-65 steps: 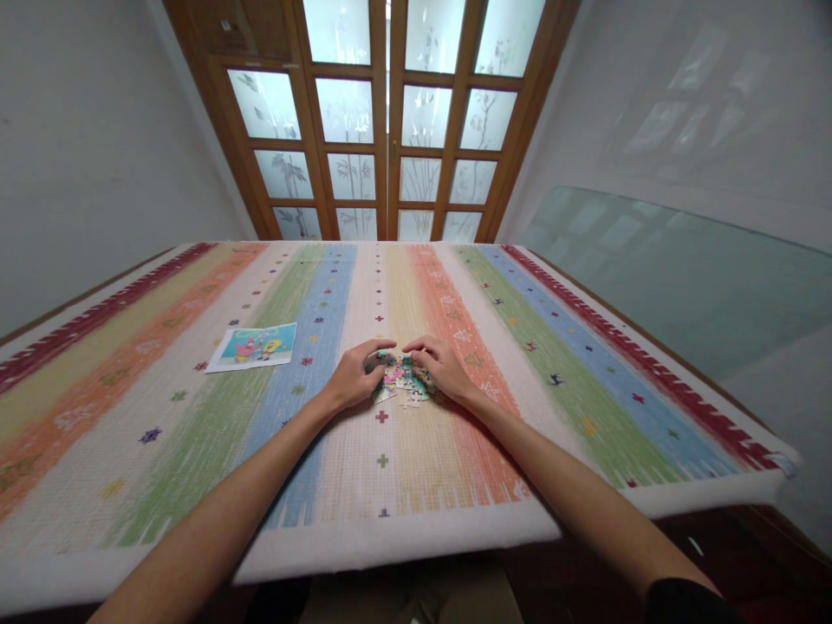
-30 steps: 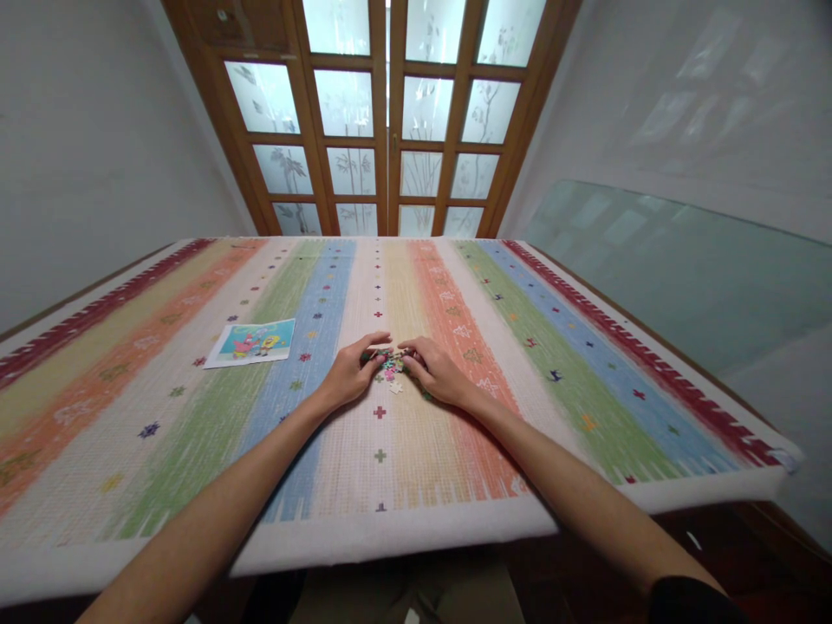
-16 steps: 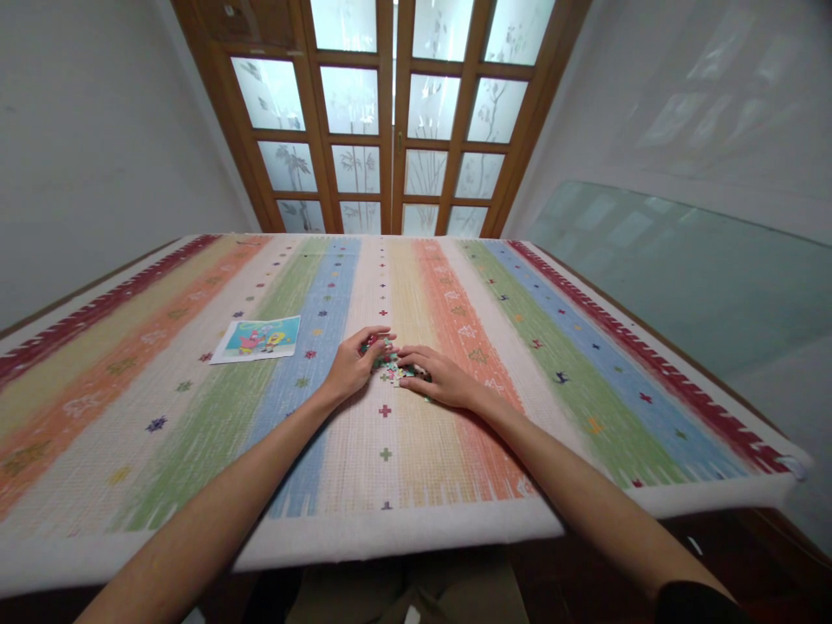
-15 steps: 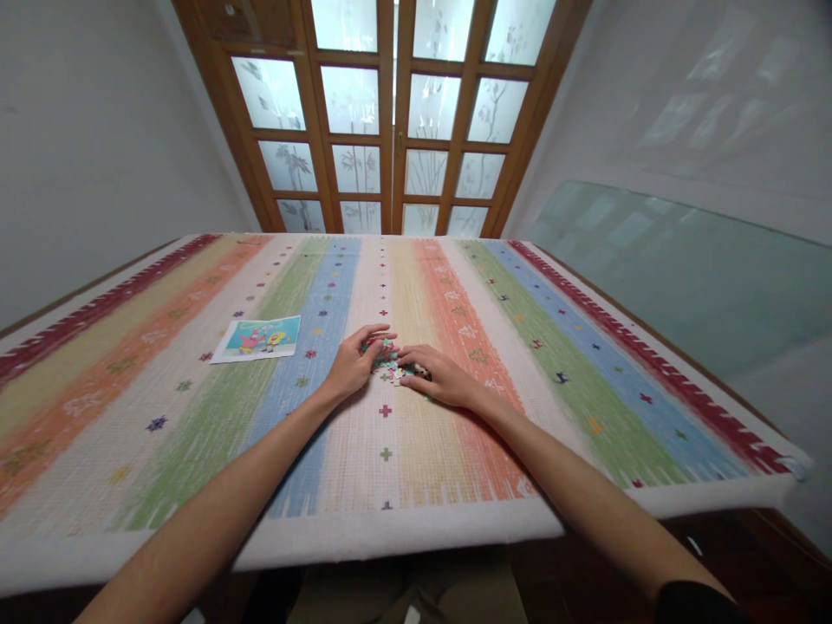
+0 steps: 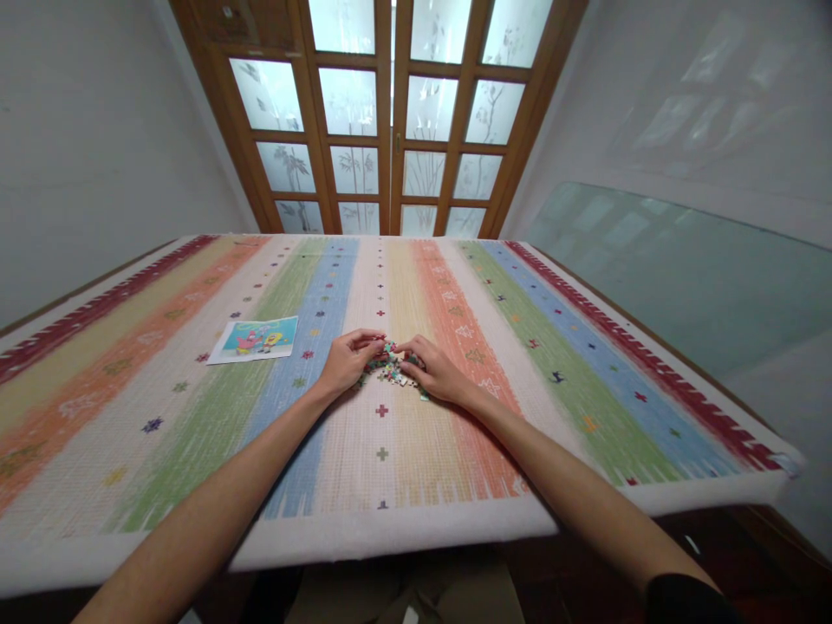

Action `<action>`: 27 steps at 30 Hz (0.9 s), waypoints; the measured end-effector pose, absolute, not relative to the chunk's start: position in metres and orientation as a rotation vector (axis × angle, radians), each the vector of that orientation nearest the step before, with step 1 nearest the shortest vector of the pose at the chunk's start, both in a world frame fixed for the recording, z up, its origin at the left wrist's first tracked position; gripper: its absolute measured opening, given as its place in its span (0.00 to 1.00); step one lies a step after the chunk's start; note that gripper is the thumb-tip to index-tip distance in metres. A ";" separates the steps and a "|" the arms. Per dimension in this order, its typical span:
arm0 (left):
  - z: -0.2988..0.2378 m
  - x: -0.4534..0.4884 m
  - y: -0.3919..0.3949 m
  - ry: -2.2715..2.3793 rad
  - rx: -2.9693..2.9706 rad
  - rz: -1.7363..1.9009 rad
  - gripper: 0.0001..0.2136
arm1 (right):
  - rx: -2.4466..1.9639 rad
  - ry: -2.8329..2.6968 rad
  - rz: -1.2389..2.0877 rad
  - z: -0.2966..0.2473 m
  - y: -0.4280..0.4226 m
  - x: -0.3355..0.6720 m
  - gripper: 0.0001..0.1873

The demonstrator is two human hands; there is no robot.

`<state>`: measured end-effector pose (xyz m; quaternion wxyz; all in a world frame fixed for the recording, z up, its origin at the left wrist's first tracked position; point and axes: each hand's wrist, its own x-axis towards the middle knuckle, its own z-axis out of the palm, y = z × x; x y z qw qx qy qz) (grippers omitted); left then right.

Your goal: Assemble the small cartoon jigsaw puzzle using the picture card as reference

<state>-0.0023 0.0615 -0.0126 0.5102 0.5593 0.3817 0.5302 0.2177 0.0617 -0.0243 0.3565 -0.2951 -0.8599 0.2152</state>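
Observation:
A small heap of jigsaw puzzle pieces [image 5: 393,373], multicoloured and loosely piled, lies on the striped tablecloth between my hands. At its left edge is my left hand [image 5: 351,362], thumb and forefinger pinched on a puzzle piece [image 5: 388,347] that shows reddish and green at the fingertips. My right hand [image 5: 434,371] rests against the heap's right side, its fingers bent and the thumb apart from the forefinger. I see nothing gripped in it. Both hands partly cover the pieces.
A printed picture card [image 5: 253,341] with two cartoon figures lies left of my hands. The striped tablecloth [image 5: 383,477] covers the table to its front edge. Beyond stand wooden doors with frosted panes [image 5: 347,100], and a pale glass panel [image 5: 682,269] leans at the right wall.
My left fingers have drawn together into a pinch above the heap. My right hand has lifted slightly and its fingers have curled, uncovering more of the pieces.

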 end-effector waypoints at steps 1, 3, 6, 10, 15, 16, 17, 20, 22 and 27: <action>-0.013 -0.002 0.062 0.915 1.352 1.284 0.26 | -0.761 -2.226 0.549 -0.024 0.061 0.218 0.12; -0.013 -0.002 0.063 0.902 1.359 1.286 0.26 | -0.760 -2.221 0.532 -0.023 0.060 0.217 0.12; -0.012 -0.001 0.063 0.880 1.364 1.271 0.26 | -0.793 -2.168 0.523 -0.024 0.060 0.216 0.13; -0.012 -0.003 0.062 0.875 1.373 1.248 0.24 | -0.816 -2.126 0.534 -0.023 0.060 0.216 0.14; -0.008 -0.007 0.062 0.932 1.428 1.243 0.15 | -0.774 -2.293 0.445 -0.016 0.054 0.223 0.17; -0.007 -0.008 0.062 0.942 1.438 1.245 0.14 | -0.788 -2.337 0.422 -0.016 0.052 0.225 0.21; -0.006 -0.008 0.062 0.951 1.445 1.247 0.14 | -0.805 -2.378 0.401 -0.017 0.051 0.227 0.25; -0.004 -0.010 0.062 0.972 1.457 1.249 0.12 | -0.816 -2.452 0.374 -0.021 0.049 0.229 0.27; -0.003 -0.010 0.062 0.980 1.460 1.245 0.11 | -0.791 -2.449 0.388 -0.022 0.049 0.229 0.21; -0.003 -0.013 0.062 0.994 1.464 1.229 0.07 | -0.743 -2.423 0.408 -0.019 0.049 0.226 0.13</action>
